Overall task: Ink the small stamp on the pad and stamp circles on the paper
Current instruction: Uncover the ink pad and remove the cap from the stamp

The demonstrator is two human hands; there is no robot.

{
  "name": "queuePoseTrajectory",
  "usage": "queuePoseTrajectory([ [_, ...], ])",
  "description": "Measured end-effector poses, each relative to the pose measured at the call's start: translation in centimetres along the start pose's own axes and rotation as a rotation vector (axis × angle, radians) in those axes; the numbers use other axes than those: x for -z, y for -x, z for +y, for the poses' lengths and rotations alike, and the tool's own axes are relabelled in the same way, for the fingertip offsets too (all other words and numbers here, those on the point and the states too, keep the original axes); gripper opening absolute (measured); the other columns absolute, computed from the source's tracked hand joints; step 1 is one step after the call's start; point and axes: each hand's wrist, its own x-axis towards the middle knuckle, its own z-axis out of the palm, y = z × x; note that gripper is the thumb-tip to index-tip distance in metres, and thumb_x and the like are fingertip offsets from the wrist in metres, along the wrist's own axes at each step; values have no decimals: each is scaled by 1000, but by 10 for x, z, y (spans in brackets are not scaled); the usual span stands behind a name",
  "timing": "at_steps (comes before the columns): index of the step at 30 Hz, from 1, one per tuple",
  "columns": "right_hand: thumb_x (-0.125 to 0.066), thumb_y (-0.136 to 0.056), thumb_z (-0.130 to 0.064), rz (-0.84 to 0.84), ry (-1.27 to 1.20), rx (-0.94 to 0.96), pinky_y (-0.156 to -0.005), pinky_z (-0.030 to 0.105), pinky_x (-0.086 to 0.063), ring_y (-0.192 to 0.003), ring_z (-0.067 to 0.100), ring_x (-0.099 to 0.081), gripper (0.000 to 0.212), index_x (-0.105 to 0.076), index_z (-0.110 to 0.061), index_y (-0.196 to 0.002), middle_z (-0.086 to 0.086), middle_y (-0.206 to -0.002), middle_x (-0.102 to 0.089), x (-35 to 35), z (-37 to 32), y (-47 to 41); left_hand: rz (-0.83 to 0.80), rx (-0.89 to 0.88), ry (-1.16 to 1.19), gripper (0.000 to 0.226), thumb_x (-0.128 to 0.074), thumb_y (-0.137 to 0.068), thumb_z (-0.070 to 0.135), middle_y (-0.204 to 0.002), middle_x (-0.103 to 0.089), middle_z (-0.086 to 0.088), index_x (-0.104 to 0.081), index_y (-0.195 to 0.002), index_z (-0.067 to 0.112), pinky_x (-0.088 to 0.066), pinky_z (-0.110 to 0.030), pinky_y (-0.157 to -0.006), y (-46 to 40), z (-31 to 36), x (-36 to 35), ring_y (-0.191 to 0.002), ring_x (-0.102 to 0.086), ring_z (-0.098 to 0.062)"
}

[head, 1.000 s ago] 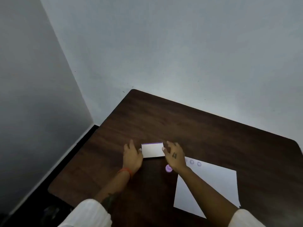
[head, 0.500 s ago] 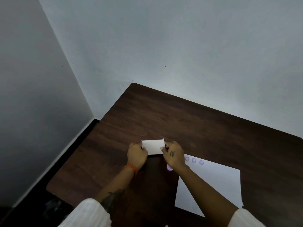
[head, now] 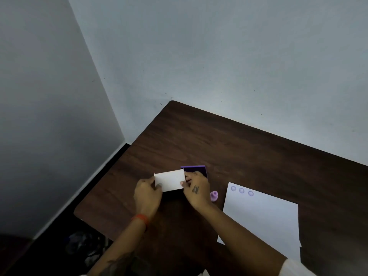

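My left hand (head: 147, 194) pinches the left end of the white ink pad cover (head: 169, 180), held just above the dark wooden table (head: 229, 148). My right hand (head: 196, 189) grips at the cover's right edge, its fingers on the purple ink pad (head: 196, 168) that sticks out to the right behind the cover. The small purple stamp (head: 214, 195) stands on the table just right of my right hand, untouched. To its right lies the white paper (head: 262, 218), with three purple circles (head: 241, 190) in a row near its top left corner.
The table sits in a corner between two pale walls. Its left edge drops to a dark floor (head: 59, 236), where a dark bundle (head: 83, 246) lies. An orange band is on my left wrist (head: 140, 218).
The white cover and purple pad have come apart sideways: the cover is now further left and the purple pad shows to its right. Both hands stay on them.
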Motion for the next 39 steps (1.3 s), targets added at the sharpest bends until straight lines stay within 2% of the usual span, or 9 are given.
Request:
queuePoseTrajectory([
  [5,-65,-81,-10,-130,17,-25,-89,29,-51,-99,19,-61,38,-58,-15,-118,8,-115,-62,-15,6,18,-28,29,-21,36,-59,-85,13,-119,-59,-22,-57,-121,5,-46,-39,-94,13,-23,-1,-107,-56,-34],
  [14,-62,-85,-12,-241,38,-39,-99,35,-48,-112,23,-57,44,-50,-16,-126,10,-130,-54,-15,10,22,-44,62,-72,44,-60,-85,15,-127,-51,-20,-50,-128,8,-44,-42,-97,12,-31,-7,-112,-52,-35],
  [16,-62,-85,-14,-212,1,-24,-97,31,-47,-111,22,-58,42,-51,-16,-126,10,-129,-55,-8,9,20,-15,50,-112,56,-61,-85,21,-136,-42,-18,-39,-135,11,-42,-44,-100,11,-26,-10,-121,-45,-34],
  [19,-63,-84,-15,-109,-73,-7,-92,25,-45,-106,16,-60,44,-51,-18,-126,8,-128,-56,11,8,17,1,-140,-83,64,-63,-83,24,-142,-37,-11,-33,-139,18,-41,-42,-103,11,-10,-19,-129,-37,-29],
  [23,-68,-80,-18,99,-128,-31,-89,25,-48,-104,14,-59,46,-53,-21,-124,4,-126,-57,42,18,17,-138,-385,-10,71,-69,-79,21,-145,-34,-6,-32,-139,22,-32,-31,-106,14,23,-42,-131,-33,-23],
  [27,-71,-77,-21,204,-127,-78,-89,27,-47,-110,21,-57,46,-56,-19,-121,6,-128,-56,63,40,24,-338,-435,-51,74,-69,-79,23,-150,-26,-2,-28,-141,23,-29,-35,-111,21,42,-70,-136,-29,-21],
  [32,-69,-80,-27,137,-101,-137,-71,4,-37,-93,11,-59,33,-62,-15,-110,7,-114,-64,61,68,33,-487,-456,-72,58,-64,-82,23,-143,-38,-4,-41,-135,18,-33,-33,-110,25,46,-96,-129,-38,-20],
  [36,-64,-83,-33,109,-126,-158,-72,6,-39,-85,12,-61,27,-67,-12,-100,9,-102,-71,53,75,35,-468,-461,-50,26,-59,-84,17,-118,-58,-8,-62,-110,13,-39,-24,-93,24,45,-106,-107,-53,-19],
  [39,-64,-84,-32,65,-114,-183,-71,4,-40,-81,11,-62,23,-70,-12,-95,9,-98,-73,50,79,32,-445,-445,-40,20,-58,-85,15,-111,-61,-8,-64,-103,11,-40,-21,-87,22,43,-110,-102,-55,-19],
])
